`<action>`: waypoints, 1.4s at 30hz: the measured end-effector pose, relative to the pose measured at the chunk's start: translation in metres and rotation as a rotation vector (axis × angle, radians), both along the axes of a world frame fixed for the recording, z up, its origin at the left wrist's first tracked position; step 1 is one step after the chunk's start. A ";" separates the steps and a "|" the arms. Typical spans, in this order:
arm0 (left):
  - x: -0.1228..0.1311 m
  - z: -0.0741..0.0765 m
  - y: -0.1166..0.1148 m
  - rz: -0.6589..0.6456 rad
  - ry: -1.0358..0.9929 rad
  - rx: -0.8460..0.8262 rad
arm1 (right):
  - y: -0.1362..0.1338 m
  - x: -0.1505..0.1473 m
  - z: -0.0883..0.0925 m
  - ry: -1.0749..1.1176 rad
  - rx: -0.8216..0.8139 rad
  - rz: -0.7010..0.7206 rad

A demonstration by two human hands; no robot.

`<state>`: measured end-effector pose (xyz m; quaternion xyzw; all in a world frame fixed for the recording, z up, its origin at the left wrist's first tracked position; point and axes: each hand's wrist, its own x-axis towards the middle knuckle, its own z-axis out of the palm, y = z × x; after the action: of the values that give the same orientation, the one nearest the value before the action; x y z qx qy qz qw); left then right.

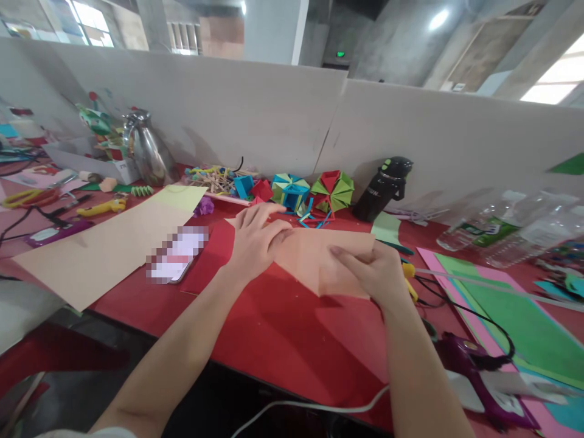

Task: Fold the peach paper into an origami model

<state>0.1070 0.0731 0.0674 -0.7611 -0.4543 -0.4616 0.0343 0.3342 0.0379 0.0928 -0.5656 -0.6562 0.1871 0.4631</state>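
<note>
A creased sheet of light orange paper [303,255] lies on the red tabletop between my hands. My left hand [258,237] rests on its left part, palm down and fingers stretched out. At the right end, my right hand [381,267] pinches the paper between thumb and fingers, and a flap there stands slightly raised. Part of the sheet is hidden under my left hand. Red paper [212,258] lies just left of that hand. Folded paper models, one blue and yellow [291,191] and one red and green [333,191], stand beyond the sheet.
A phone [177,255] and a long cream sheet [109,249] lie left. Behind stand a steel jug [148,149] and a black bottle [383,188]. Plastic bottles [483,222], green paper [515,310] and a purple glue gun [483,377] are right. A white cable [310,404] crosses the front edge.
</note>
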 end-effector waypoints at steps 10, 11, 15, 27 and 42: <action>-0.012 -0.001 0.005 -0.261 0.163 -0.487 | 0.005 0.015 -0.010 0.057 -0.361 0.227; -0.012 -0.001 0.004 -0.270 0.175 -0.510 | 0.008 0.015 -0.012 0.099 -0.355 0.233; -0.011 -0.002 0.001 -0.285 0.220 -0.544 | 0.018 0.015 -0.020 0.226 -0.323 0.203; -0.007 -0.012 0.004 -0.266 0.293 -0.573 | 0.019 0.001 -0.036 0.099 -0.326 0.214; -0.005 -0.016 0.005 -0.185 0.341 -0.581 | 0.017 0.004 -0.027 0.091 -0.323 0.235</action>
<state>0.1017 0.0782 0.0514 -0.8433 -0.4835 -0.1804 -0.1504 0.3384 0.0546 0.0662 -0.5431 -0.6574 0.3682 0.3705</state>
